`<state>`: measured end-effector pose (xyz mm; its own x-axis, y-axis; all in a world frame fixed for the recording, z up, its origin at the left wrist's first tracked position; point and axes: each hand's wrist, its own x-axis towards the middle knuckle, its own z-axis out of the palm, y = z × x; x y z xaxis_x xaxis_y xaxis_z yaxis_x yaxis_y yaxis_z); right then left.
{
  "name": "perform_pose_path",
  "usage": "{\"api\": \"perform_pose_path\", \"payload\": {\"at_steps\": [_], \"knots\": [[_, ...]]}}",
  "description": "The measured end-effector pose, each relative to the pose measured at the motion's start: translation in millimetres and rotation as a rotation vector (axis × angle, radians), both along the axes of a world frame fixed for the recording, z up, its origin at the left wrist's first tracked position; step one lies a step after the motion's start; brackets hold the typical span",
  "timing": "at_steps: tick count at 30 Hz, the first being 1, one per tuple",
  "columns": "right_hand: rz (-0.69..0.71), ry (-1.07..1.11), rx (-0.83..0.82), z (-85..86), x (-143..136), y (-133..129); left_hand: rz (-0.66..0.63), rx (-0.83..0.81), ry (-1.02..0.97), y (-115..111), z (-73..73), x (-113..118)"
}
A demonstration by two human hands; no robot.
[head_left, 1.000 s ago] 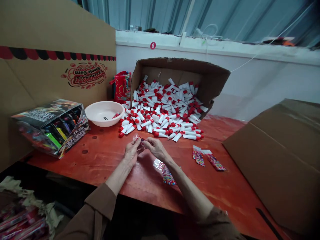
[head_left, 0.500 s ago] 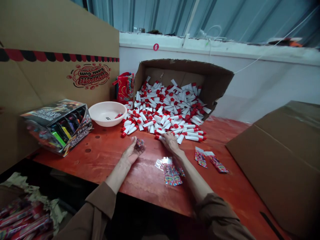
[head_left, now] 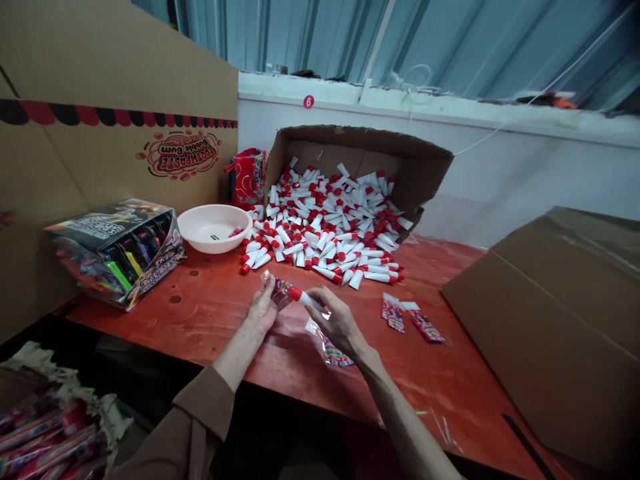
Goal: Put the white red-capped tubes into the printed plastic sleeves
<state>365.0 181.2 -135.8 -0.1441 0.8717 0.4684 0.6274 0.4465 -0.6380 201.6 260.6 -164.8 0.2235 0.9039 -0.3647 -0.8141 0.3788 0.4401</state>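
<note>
My left hand (head_left: 263, 308) is closed on a small printed plastic pouch (head_left: 283, 287), its clear end sticking up past the thumb. In my right hand (head_left: 339, 321) is a white tube with a red cap (head_left: 303, 297), gripped by its white end. The red cap meets the pouch's edge; whether it is inside cannot be made out. Below the right hand lie several printed pouches (head_left: 336, 355), partly hidden by it. Behind both hands, many white tubes with red caps (head_left: 325, 240) spill out of a tipped cardboard box (head_left: 425, 160).
A pale bowl (head_left: 200, 240) with a few small red items stands left of the heap, beside a display box (head_left: 120, 253). More pouches (head_left: 425, 325) lie right. A large carton (head_left: 560, 320) borders the right side. At lower left, a container holds filled packets (head_left: 50, 440).
My right hand has picked a tube from the front of the heap and carried it back and left to the pouch. My left hand still holds the pouch in nearly the same place.
</note>
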Motion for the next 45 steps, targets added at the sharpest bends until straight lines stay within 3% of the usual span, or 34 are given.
{"api": "perform_pose_path", "payload": {"at_steps": [7, 18, 34, 45], "knots": [[-0.114, -0.125, 0.115, -18.5, 2.0, -3.7, -0.001, 0.055, -0.050, -10.4, 8.1, 7.4], [-0.269, -0.097, 0.143, -24.7, -9.4, -5.4, -0.021, 0.185, 0.008, -12.0, 3.9, 4.8], [-0.276, 0.026, 0.098, -26.4, -18.1, -8.0, -0.028, 0.215, 0.008, -19.2, 2.8, 9.6], [-0.207, 0.025, 0.062, -25.4, -20.7, -11.2, -0.125, 0.211, 0.066, -18.4, 2.4, 6.4]]}}
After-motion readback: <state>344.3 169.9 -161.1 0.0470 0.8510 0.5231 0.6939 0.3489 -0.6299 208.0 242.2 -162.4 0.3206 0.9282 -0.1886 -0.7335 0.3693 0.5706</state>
